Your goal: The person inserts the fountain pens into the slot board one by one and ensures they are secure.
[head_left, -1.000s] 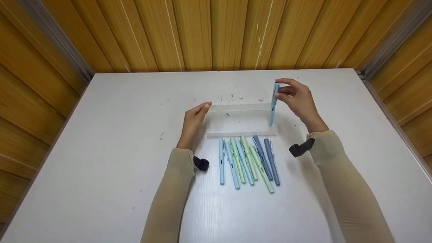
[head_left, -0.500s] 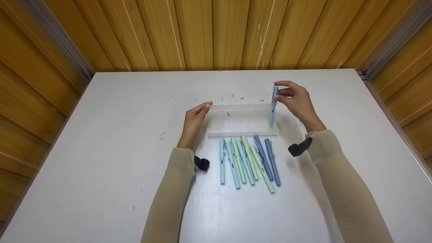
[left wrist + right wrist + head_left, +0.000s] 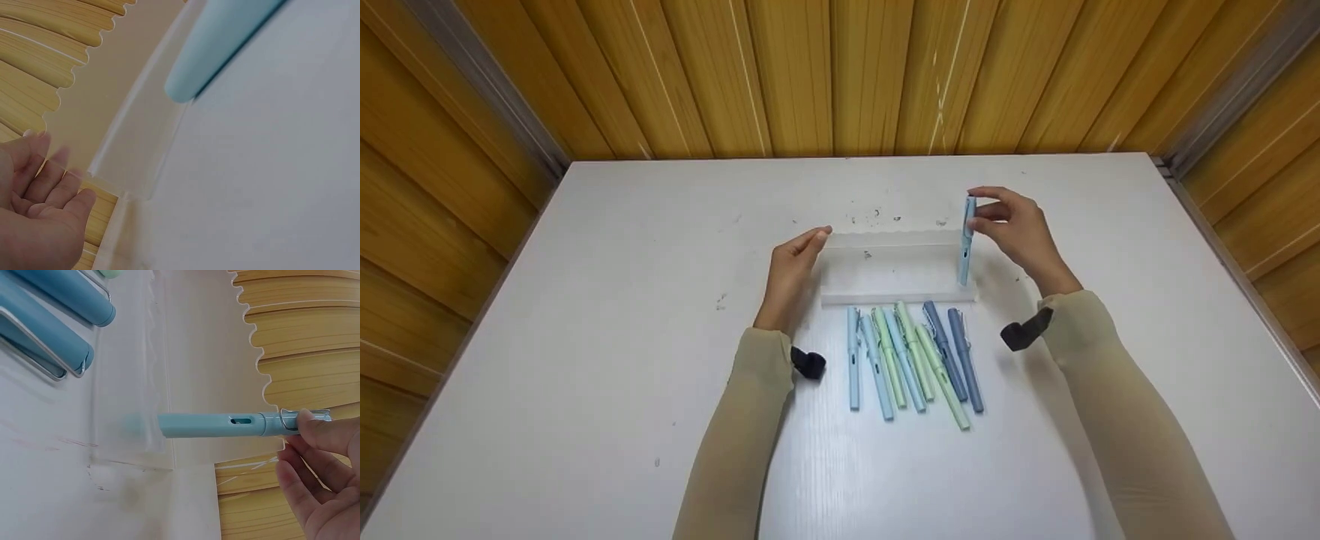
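Note:
A clear plastic pen stand with a scalloped upper edge stands mid-table. My left hand holds its left side; in the left wrist view the fingertips overlap the edge of the transparent back panel. With thumb and fingers, my right hand pinches a light blue fountain pen near its clip end. This pen is nearly upright at the stand's right end, its lower tip close over the front ledge. The right wrist view shows the pen's silver clip and small barrel window.
Several capped pens lie side by side in front of the stand: light blue pens, green pens and dark blue pens. The white table ends at a wood-look panel wall.
My right hand has lowered slightly with the light blue pen, bringing it down at the stand's right end. The left hand and the lying pens stay in place.

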{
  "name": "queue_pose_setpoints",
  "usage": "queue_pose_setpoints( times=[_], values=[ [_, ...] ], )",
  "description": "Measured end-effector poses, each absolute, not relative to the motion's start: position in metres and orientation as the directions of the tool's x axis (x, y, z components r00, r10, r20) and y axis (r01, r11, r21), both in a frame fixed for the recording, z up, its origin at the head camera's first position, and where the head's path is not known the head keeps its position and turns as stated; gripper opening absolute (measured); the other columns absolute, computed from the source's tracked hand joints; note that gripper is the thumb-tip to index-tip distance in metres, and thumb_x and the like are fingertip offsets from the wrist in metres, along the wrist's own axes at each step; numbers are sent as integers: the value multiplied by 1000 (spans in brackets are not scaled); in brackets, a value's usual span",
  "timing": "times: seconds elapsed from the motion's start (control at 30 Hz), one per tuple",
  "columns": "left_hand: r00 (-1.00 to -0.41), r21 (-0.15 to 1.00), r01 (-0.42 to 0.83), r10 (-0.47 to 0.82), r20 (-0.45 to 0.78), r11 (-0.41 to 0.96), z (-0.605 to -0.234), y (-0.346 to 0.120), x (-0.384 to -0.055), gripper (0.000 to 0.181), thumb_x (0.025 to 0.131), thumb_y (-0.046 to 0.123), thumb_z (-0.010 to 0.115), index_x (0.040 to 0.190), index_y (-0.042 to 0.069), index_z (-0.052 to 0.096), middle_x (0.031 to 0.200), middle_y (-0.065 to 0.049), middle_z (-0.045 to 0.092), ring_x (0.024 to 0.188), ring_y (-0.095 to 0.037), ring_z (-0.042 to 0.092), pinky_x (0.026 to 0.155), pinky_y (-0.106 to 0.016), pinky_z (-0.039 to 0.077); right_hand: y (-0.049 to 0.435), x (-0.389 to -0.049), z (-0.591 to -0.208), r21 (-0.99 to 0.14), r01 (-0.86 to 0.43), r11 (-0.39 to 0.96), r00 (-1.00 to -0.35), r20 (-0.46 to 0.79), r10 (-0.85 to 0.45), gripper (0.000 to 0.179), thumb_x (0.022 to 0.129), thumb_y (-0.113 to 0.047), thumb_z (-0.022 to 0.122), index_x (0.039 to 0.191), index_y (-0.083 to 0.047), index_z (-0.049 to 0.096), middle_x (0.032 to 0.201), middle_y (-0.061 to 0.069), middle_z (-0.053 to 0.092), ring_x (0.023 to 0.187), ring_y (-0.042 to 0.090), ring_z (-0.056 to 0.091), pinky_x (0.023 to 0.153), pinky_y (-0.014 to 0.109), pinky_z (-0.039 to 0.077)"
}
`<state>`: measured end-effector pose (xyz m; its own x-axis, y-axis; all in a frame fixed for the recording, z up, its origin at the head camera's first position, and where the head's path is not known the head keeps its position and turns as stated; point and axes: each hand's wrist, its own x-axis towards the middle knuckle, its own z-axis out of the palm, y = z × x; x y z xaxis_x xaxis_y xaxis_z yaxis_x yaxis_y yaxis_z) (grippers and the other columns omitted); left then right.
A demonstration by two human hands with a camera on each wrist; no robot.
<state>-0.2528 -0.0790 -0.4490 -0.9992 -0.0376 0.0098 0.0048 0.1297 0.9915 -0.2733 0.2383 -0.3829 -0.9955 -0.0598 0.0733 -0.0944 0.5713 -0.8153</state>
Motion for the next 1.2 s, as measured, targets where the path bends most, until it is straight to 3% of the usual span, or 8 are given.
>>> queue_pose_setpoints(
  times=[0.67,0.9,1.2],
  values=[
    [-999,992,-27,-44,-22,124,-449,-78,-254,43,95,44,57,127,18,64,135,2,59,133,-15,48,112,-32,37,242,-271,-385,-804,-79,590,-996,39,-79,50,93,-13,65,140,-21,51,126,17,63,117,29,59,102,44,48],
    [-999,992,-7,-37,-3,128,-448,-78,-254,42,96,41,57,128,15,63,136,0,59,133,-16,47,112,-32,37,242,-269,-384,-803,-88,589,-996,53,-75,58,91,-19,67,144,-17,45,133,15,58,119,29,58,101,43,48],
    [-999,991,-8,-41,-3,131,-449,-78,-253,42,96,41,57,128,16,63,136,0,58,133,-15,47,112,-32,38,240,-264,-380,-809,-118,576,-991,133,-16,49,91,-21,68,136,-9,53,135,13,56,121,27,56,103,37,47]
  ],
)
